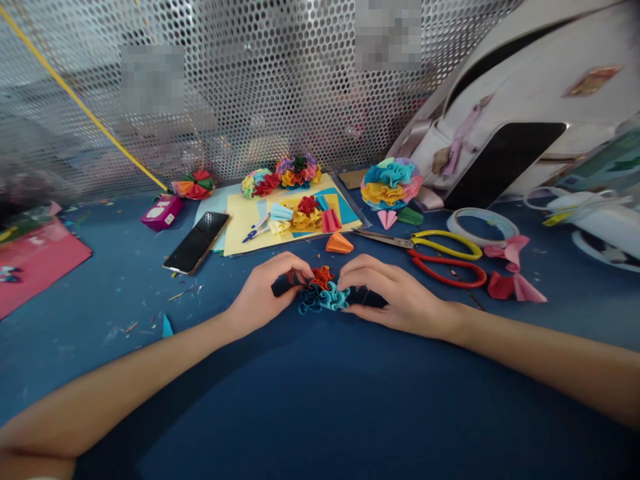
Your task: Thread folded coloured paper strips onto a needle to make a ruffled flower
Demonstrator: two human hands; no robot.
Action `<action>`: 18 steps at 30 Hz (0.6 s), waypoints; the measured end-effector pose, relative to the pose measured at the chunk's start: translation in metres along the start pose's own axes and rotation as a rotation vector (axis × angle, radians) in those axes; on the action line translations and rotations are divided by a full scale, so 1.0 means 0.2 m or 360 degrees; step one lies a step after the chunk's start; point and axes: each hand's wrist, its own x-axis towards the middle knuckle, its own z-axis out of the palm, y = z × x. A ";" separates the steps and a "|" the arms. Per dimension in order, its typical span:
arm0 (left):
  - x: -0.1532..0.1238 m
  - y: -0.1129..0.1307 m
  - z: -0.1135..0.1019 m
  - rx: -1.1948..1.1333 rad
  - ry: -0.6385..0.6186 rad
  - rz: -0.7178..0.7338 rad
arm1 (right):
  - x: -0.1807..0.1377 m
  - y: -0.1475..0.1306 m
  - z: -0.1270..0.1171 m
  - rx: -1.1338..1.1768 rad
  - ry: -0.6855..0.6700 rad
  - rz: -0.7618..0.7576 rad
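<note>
Ruffled paper rosette (320, 293), red over blue, sits on the blue work mat (320, 407) between the hands, the left hand (263, 293) and right hand (400, 293) pinching it from either side, fingertips pressed in. Just beyond lie a folded orange paper piece (339, 244), scissors with yellow and red handles (445, 244), a smartphone (196, 242) and a yellow card sheet (245, 227) bearing more rosettes

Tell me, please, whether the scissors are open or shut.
Shut: the scissors have their blades closed into one narrow point, with the handles lying close.
</note>
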 end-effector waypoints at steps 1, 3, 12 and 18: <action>0.00 0.00 0.00 0.0008 0.0003 0.0004 | 0.00 0.00 0.00 -0.0003 0.0004 -0.0005; 0.00 0.00 0.00 0.0002 0.0022 0.0009 | 0.00 0.00 0.00 -0.0002 0.0014 -0.0019; 0.00 0.00 0.00 0.0012 0.0096 -0.0025 | 0.00 0.00 0.00 0.0041 0.0057 -0.0094; 0.00 0.00 -0.01 -0.0015 0.0131 -0.0034 | 0.00 -0.01 0.00 0.0077 0.0080 -0.0075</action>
